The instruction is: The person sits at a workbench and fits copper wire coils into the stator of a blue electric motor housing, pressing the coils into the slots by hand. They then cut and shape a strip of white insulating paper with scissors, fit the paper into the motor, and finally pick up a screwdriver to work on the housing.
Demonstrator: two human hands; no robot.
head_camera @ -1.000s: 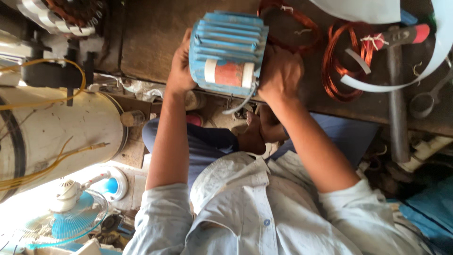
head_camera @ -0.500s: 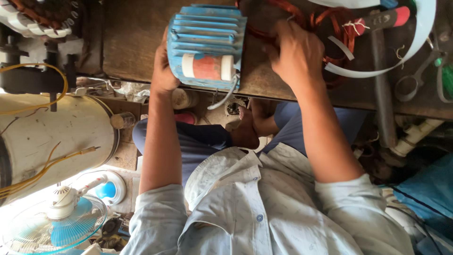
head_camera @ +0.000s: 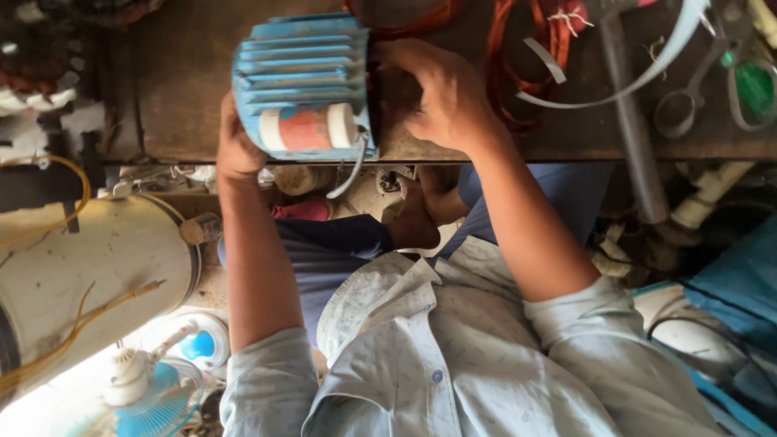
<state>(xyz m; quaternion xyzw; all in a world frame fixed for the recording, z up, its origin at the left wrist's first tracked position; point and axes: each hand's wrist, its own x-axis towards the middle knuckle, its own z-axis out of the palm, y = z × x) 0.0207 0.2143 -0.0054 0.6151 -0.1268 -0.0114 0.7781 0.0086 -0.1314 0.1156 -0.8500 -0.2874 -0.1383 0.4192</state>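
Observation:
A blue finned electric motor (head_camera: 299, 69) lies on the wooden workbench (head_camera: 178, 97) near its front edge. A white and red cylinder (head_camera: 306, 129) is strapped to its side, and a grey cable hangs from it over the edge. My left hand (head_camera: 235, 150) grips the motor's left side from below. My right hand (head_camera: 441, 93) is curled against the motor's right end, fingers bent onto the housing. Whatever the fingers touch there is hidden.
Orange copper wire coils (head_camera: 530, 48) lie right of the motor, with a white strip (head_camera: 647, 77), a metal bar (head_camera: 627, 129) and scissors (head_camera: 688, 101). A large white drum (head_camera: 89, 267) and a small blue fan (head_camera: 150, 396) stand on the floor at left.
My right hand has come back from the copper coils to the motor's right end. The motor has shifted a little left on the bench. My left hand keeps its hold.

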